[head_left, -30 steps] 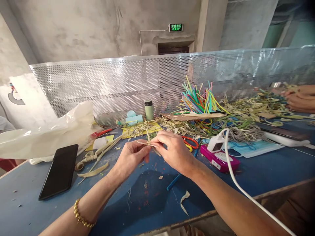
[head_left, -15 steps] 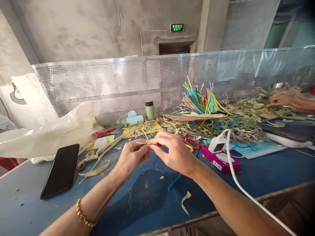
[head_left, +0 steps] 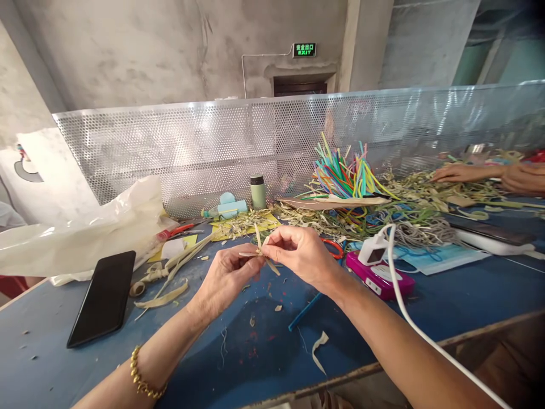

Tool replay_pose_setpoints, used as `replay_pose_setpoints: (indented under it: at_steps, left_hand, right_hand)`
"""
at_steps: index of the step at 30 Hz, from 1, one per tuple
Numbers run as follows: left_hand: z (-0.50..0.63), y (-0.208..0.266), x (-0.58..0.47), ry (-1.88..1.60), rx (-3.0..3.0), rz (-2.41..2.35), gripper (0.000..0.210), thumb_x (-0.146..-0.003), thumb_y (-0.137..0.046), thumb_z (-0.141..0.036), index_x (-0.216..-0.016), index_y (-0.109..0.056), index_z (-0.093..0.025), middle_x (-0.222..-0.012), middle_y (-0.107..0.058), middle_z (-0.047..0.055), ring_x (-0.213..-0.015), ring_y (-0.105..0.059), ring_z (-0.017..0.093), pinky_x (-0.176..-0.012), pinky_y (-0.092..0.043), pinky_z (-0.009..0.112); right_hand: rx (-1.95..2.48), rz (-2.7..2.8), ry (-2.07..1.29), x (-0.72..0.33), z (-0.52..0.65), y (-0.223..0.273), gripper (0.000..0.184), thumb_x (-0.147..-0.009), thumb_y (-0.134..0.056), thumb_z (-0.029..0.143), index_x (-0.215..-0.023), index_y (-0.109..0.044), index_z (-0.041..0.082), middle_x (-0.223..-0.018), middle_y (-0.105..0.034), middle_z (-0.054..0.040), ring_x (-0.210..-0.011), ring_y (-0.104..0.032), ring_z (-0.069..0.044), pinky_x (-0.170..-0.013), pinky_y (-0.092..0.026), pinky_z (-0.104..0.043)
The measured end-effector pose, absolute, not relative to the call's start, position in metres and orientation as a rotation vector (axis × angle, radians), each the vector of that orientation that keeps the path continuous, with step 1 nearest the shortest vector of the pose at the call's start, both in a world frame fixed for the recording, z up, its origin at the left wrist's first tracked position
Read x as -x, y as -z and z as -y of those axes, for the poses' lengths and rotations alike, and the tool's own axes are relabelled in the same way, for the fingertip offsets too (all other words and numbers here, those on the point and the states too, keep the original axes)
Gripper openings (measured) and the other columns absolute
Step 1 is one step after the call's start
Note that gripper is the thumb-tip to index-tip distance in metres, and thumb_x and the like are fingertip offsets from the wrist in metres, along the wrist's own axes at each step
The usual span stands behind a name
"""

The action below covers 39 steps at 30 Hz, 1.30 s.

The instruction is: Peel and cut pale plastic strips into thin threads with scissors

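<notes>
My left hand (head_left: 223,278) and my right hand (head_left: 300,253) meet above the blue table (head_left: 468,289), both pinching thin pale straw strips (head_left: 260,251) that cross each other between the fingertips. One strip points up, another slants down to the right. A gold bead bracelet (head_left: 142,378) circles my left wrist. Red-handled scissors (head_left: 334,247) lie just behind my right hand. A blue stick (head_left: 304,311) rests on the table under my right wrist.
A black phone (head_left: 104,295) lies at left beside a plastic bag (head_left: 80,233). A pink power bank (head_left: 378,278) with white charger and cable (head_left: 409,318) sits right. Coloured strips (head_left: 344,173), straw heaps, a green bottle (head_left: 258,192) line the perforated metal screen. Another person's hands (head_left: 489,173) work far right.
The straw strips have turned from lying flat to crossed, one end now pointing up. My right hand lifted slightly. The other person's hand at far right reached out left over the straw.
</notes>
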State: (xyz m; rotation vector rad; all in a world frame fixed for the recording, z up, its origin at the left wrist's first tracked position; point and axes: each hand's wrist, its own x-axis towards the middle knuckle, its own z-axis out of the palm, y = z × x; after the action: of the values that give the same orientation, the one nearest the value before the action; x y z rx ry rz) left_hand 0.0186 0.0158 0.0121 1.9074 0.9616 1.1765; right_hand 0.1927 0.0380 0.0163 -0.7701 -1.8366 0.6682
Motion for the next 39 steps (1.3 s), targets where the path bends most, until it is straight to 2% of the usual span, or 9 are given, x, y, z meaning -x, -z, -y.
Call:
replay_pose_setpoints:
  at_steps: [5, 10, 13, 18, 20, 23, 30, 36, 39]
  left_hand:
    - [-0.02, -0.008, -0.015, -1.113, -1.917, -0.913, 0.035, -0.087, -0.058, -0.038, -0.06, -0.063, -0.016, -0.059, -0.054, 0.0, -0.053, -0.038, 0.01, -0.052, -0.029, 0.026]
    - [-0.023, -0.006, -0.016, -1.068, -1.841, -0.838, 0.038, -0.087, -0.059, -0.042, -0.06, -0.063, -0.015, -0.058, -0.054, 0.001, -0.052, -0.039, 0.009, -0.053, -0.029, 0.026]
    - [-0.023, -0.007, -0.018, -1.117, -1.843, -0.84, 0.037, -0.085, -0.062, -0.042, -0.061, -0.064, -0.015, -0.059, -0.055, 0.001, -0.055, -0.044, 0.01, -0.055, -0.033, 0.025]
    - [-0.025, -0.007, -0.016, -1.154, -1.726, -0.817, 0.029, -0.081, -0.069, -0.042, -0.084, -0.07, -0.014, -0.071, -0.068, 0.005, -0.064, -0.059, 0.015, -0.064, -0.046, 0.028]
    - [-0.026, -0.007, -0.016, -1.177, -1.677, -0.8, 0.029, -0.08, -0.07, -0.042, -0.082, -0.069, -0.013, -0.068, -0.068, 0.005, -0.062, -0.061, 0.015, -0.064, -0.047, 0.029]
    - [-0.027, -0.005, -0.018, -1.218, -1.605, -0.784, 0.028, -0.076, -0.074, -0.04, -0.074, -0.067, -0.013, -0.065, -0.068, 0.004, -0.058, -0.06, 0.014, -0.062, -0.047, 0.028]
    - [-0.024, -0.003, -0.022, -1.244, -1.472, -0.804, 0.021, -0.075, -0.075, -0.033, -0.074, -0.068, -0.012, -0.066, -0.068, 0.004, -0.056, -0.059, 0.012, -0.059, -0.044, 0.025]
    - [-0.025, -0.005, -0.021, -1.294, -1.296, -0.768, 0.017, -0.074, -0.075, -0.028, -0.075, -0.068, -0.013, -0.066, -0.068, 0.003, -0.056, -0.058, 0.01, -0.059, -0.042, 0.023]
    - [-0.028, -0.004, -0.02, -1.311, -1.274, -0.779, 0.018, -0.074, -0.076, -0.029, -0.075, -0.068, -0.013, -0.067, -0.069, 0.004, -0.057, -0.058, 0.01, -0.059, -0.04, 0.023]
  right_hand:
    - [0.702, 1.866, -0.881, -0.194, -0.035, -0.023, 0.017, -0.083, -0.065, 0.028, -0.074, -0.065, 0.014, -0.069, -0.061, 0.0006, -0.061, -0.053, -0.01, -0.057, -0.042, -0.023]
    - [0.716, 1.804, -0.857, -0.196, -0.037, -0.021, 0.014, -0.078, -0.07, 0.028, -0.076, -0.066, 0.014, -0.068, -0.062, 0.0005, -0.062, -0.055, -0.01, -0.059, -0.044, -0.024]
    - [0.706, 1.815, -0.821, -0.197, -0.041, -0.017, 0.017, -0.083, -0.066, 0.03, -0.077, -0.065, 0.014, -0.071, -0.064, -0.0011, -0.065, -0.057, -0.011, -0.06, -0.044, -0.024]
    - [0.759, 1.897, -0.73, -0.196, -0.041, -0.015, 0.02, -0.087, -0.06, 0.031, -0.076, -0.062, 0.015, -0.069, -0.062, -0.0011, -0.062, -0.054, -0.011, -0.057, -0.041, -0.024]
    - [0.76, 1.903, -0.724, -0.194, -0.04, -0.016, 0.018, -0.086, -0.06, 0.03, -0.076, -0.062, 0.015, -0.068, -0.061, -0.0011, -0.061, -0.053, -0.011, -0.056, -0.041, -0.024]
    - [0.76, 1.886, -0.734, -0.191, -0.039, -0.016, 0.016, -0.083, -0.061, 0.027, -0.073, -0.06, 0.015, -0.065, -0.06, -0.0002, -0.059, -0.052, -0.011, -0.054, -0.039, -0.023]
    - [0.827, 1.818, -0.669, -0.187, -0.043, -0.012, 0.011, -0.079, -0.061, 0.023, -0.073, -0.061, 0.015, -0.065, -0.06, 0.0, -0.057, -0.051, -0.01, -0.053, -0.039, -0.023]
    - [0.768, 1.814, -0.753, -0.189, -0.043, -0.013, 0.017, -0.086, -0.059, 0.03, -0.081, -0.063, 0.014, -0.072, -0.066, -0.0026, -0.06, -0.055, -0.011, -0.055, -0.043, -0.023]
    - [0.784, 1.871, -0.657, -0.189, -0.041, -0.013, 0.013, -0.085, -0.061, 0.025, -0.079, -0.064, 0.014, -0.069, -0.066, -0.0023, -0.058, -0.054, -0.01, -0.053, -0.042, -0.022]
